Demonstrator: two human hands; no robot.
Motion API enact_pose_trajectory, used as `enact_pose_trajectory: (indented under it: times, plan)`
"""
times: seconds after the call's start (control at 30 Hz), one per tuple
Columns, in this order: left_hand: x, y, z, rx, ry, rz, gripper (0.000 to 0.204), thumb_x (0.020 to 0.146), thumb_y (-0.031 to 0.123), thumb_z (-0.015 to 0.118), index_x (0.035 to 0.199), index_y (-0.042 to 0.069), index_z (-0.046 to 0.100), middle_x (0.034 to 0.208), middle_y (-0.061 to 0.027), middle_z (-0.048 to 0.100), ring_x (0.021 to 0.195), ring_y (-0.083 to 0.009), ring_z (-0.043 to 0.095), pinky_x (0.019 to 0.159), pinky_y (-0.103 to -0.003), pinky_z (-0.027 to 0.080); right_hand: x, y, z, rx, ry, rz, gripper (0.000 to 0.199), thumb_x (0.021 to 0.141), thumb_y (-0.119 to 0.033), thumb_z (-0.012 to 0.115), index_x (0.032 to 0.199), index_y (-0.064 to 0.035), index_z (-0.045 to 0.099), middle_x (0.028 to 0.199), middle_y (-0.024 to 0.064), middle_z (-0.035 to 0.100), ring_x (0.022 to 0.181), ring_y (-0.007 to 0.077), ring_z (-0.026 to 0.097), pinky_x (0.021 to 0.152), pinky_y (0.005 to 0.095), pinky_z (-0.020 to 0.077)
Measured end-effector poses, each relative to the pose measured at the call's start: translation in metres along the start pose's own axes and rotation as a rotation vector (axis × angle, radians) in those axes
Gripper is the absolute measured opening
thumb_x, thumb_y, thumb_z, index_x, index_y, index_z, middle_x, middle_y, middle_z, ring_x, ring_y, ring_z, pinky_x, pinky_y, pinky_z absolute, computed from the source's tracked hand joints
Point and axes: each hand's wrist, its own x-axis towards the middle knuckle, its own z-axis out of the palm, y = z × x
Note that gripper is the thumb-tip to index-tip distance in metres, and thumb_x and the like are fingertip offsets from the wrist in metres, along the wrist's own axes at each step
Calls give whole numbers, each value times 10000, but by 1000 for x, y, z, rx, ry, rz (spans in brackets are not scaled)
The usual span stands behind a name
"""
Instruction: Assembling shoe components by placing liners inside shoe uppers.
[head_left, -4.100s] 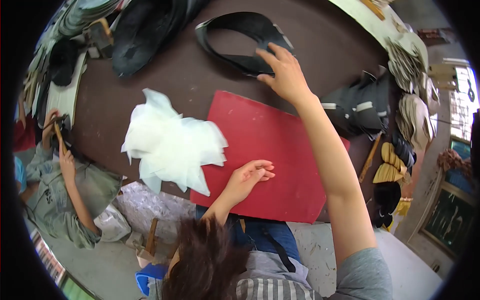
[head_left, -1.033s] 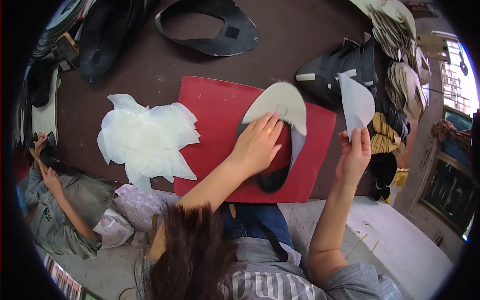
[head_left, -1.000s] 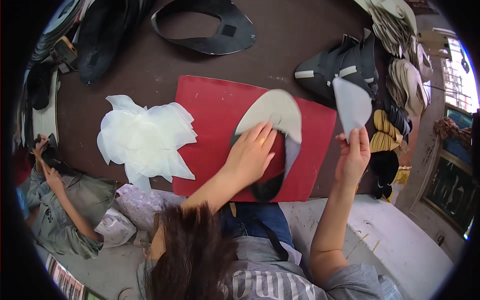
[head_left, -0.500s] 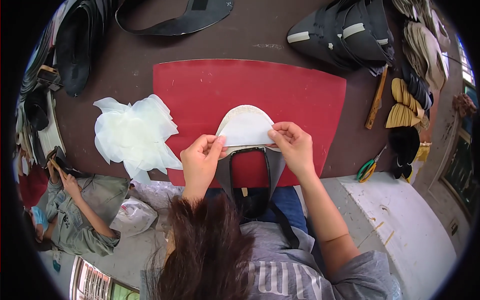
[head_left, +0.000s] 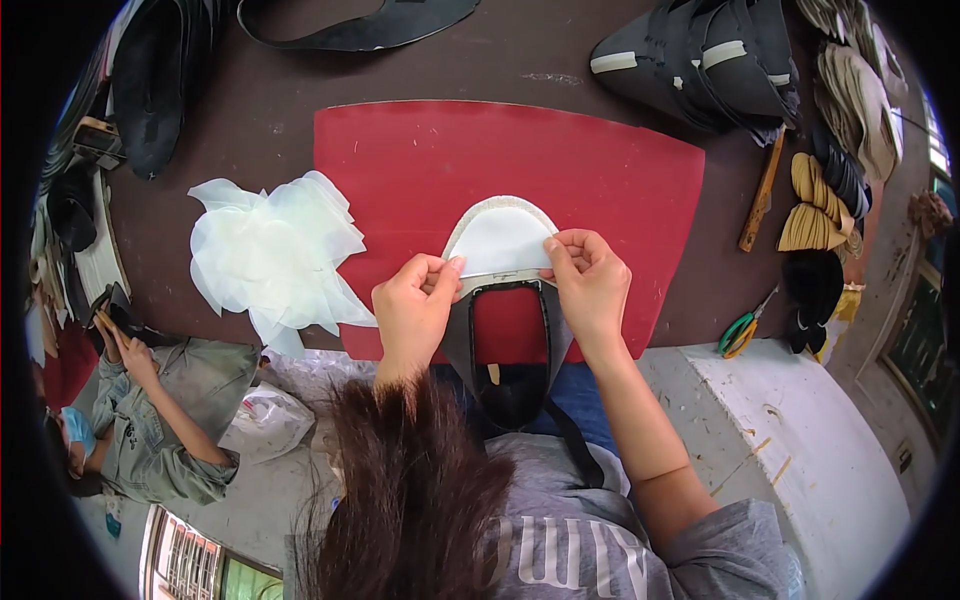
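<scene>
On the red mat (head_left: 420,150) lies a dark grey shoe upper (head_left: 458,330), its pale toe end pointing away from me and its black-rimmed opening towards me. A white half-moon toe piece (head_left: 500,240) rests over the toe end, inside a speckled cream border. My left hand (head_left: 415,305) is closed, thumb and fingers pinching the left corner of the toe piece. At the opposite corner my right hand (head_left: 590,285) pinches it the same way. Left of the upper is a fanned pile of thin, whitish translucent pieces (head_left: 275,255), partly over the mat.
Stacked black shoe uppers (head_left: 695,70) stand at the far right, near a wooden-handled tool (head_left: 763,195), tan pieces (head_left: 815,205) and scissors (head_left: 742,325) with green and orange handles. A black strip (head_left: 370,30) lies at the back. A co-worker (head_left: 165,420) sits at the left.
The white toe piece has settled further forward onto the toe end, its curve now inside the cream border. Both hands have moved slightly away from me with it. The whole view has shifted a little.
</scene>
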Motion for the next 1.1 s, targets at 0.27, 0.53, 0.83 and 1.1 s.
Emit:
enact_pose_trajectory:
  times: [0.27,0.53,0.83,1.1]
  plan:
    - [-2,-8,-3,84,20,88,198,826,154,681,738,-13,622,611,-25,635,504,-97,550,492,-212,424,-4,-3,6,-85,21,16,107,841,-50,641,878,50,627,695,47,602,586,99,615,539,180,486]
    - [-4,-19,-3,292,38,249,220,815,216,692,757,20,610,590,-10,601,472,-137,522,472,-245,409,-8,7,10,-224,90,-139,135,848,-100,658,853,30,622,643,15,554,523,81,532,496,197,438]
    - [-14,-32,0,870,288,559,218,819,233,680,898,62,570,689,-14,557,551,-164,517,503,-264,406,-12,24,1,-536,248,-328,231,850,-237,686,810,-24,605,572,-6,422,496,101,413,485,239,350]
    - [-24,-34,-3,80,16,453,183,878,185,635,957,45,548,786,-17,564,662,-119,529,598,-234,420,-5,28,-26,-224,75,-441,171,859,-194,674,853,-28,632,621,-5,489,534,94,419,517,225,357]
